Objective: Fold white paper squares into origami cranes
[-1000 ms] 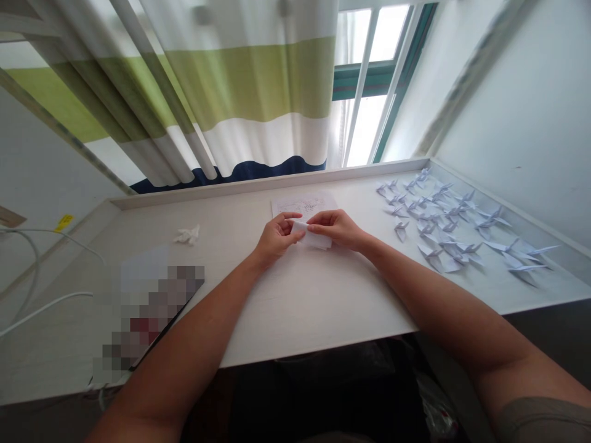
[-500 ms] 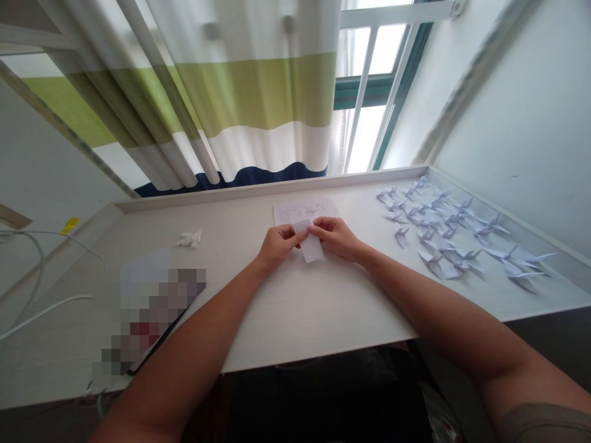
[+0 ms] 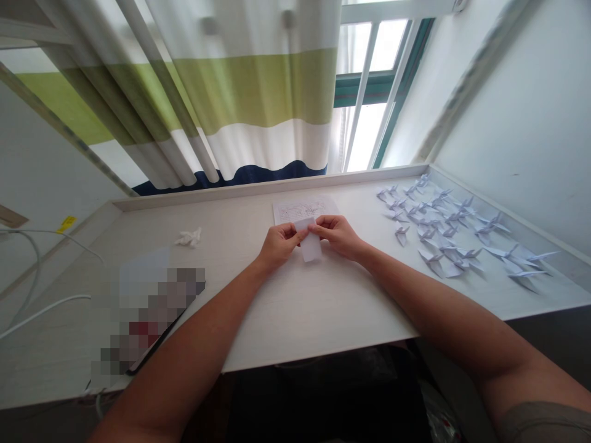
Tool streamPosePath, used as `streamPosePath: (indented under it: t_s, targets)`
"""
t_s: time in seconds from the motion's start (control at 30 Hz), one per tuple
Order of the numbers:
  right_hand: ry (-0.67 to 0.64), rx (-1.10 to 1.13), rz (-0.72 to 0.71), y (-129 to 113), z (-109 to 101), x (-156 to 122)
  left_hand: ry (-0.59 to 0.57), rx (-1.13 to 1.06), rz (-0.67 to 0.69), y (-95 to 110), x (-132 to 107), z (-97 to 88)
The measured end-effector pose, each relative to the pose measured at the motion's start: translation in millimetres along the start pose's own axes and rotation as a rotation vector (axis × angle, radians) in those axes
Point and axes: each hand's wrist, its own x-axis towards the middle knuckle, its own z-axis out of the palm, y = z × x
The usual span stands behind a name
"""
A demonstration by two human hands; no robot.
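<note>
A small folded strip of white paper [image 3: 311, 248] is held upright between both hands, over the middle of the table. My left hand [image 3: 280, 243] pinches its left edge, thumb in front. My right hand [image 3: 336, 234] grips the right edge, its thumb close to the left thumb. Fingers behind the paper are partly hidden. Just beyond the hands lies a printed sheet [image 3: 290, 209], its near part covered by the hands and the folded paper. Several folded paper cranes [image 3: 434, 231] stand in a group to the right of my right hand.
The white table [image 3: 295, 320] has a raised rim [image 3: 221, 195] at the back. Crumpled white tissue [image 3: 189, 237] lies to the left. Nearer on that side is a blurred-out, dark-edged flat object [image 3: 157, 320], with white cables [image 3: 50, 311] beside it. A curtain [image 3: 258, 92] hangs behind.
Both hands keep their hold on the folded paper, which has turned very slightly. The view has shifted a little; everything else looks the same.
</note>
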Motion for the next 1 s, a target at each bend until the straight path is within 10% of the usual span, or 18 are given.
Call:
streamPosePath:
  t_s: [1.0]
  targets:
    - [0.048,-0.047,-0.018,-1.7,0.9,-0.4,0.020,0.073,-0.019,8.2,-0.6,-0.6]
